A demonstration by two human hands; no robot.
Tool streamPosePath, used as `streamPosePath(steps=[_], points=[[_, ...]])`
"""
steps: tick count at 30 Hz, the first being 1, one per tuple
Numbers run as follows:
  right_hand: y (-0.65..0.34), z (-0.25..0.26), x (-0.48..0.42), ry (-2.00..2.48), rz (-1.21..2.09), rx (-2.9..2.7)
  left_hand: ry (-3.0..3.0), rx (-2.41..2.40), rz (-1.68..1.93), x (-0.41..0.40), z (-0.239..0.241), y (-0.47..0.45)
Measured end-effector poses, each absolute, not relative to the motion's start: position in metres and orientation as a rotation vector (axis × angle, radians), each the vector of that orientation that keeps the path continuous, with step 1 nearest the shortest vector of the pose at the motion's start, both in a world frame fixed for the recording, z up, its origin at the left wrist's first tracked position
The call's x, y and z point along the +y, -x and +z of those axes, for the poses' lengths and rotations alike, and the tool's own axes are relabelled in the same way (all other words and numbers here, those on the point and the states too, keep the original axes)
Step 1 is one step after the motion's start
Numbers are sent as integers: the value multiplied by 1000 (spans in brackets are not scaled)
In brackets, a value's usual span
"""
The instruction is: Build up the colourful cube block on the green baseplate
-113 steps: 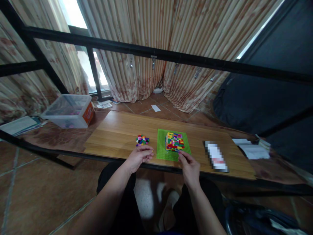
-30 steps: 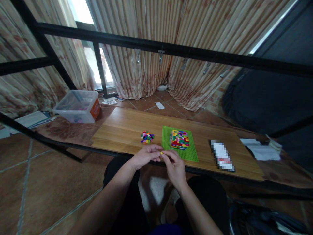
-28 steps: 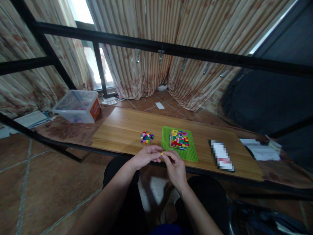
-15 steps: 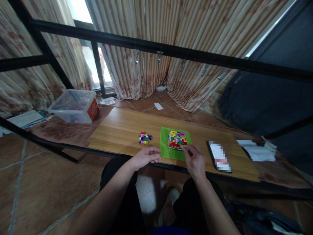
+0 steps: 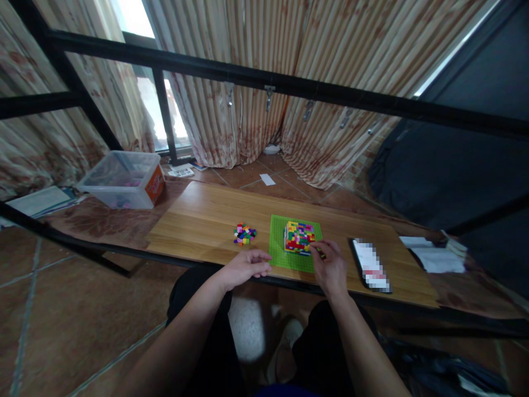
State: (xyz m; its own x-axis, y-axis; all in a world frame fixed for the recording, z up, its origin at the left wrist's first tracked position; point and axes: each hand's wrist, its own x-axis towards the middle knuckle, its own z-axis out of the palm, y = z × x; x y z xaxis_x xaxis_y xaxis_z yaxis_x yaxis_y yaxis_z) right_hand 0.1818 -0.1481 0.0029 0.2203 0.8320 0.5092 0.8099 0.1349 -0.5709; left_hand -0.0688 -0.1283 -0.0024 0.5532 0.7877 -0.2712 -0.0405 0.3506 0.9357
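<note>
A block of many-coloured small bricks [image 5: 298, 237] stands on a green baseplate [image 5: 285, 258] on the wooden board [image 5: 198, 220]. My right hand [image 5: 330, 267] is at the block's right front corner, its fingertips pinched against the bricks there; what they pinch is too small to make out. My left hand [image 5: 243, 267] rests on the board's near edge, left of the baseplate, fingers curled loosely with nothing seen in them. A small heap of loose coloured bricks [image 5: 244, 234] lies just beyond my left hand.
A phone [image 5: 369, 264] lies right of the baseplate. A clear plastic bin [image 5: 122, 179] sits at the far left, papers [image 5: 432, 255] at the far right. A black metal rail [image 5: 289, 88] crosses above the board; curtains hang behind.
A second ago both hands met at the near edge over a small yellow brick. My right hand has since moved up and right to the block's corner; my left stayed at the edge.
</note>
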Motion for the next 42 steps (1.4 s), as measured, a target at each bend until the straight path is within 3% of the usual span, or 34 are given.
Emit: streamPosePath(steps=[20, 33, 42], points=[[-180, -9, -164, 1856, -471, -1814, -1135, 851, 604, -130, -4, 69], [-182, 10, -164, 1971, -566, -2170, -1167, 893, 597, -130, -4, 71], [-161, 6, -167, 1849, -463, -1934, -1048, 1016, 719, -132, -5, 80]])
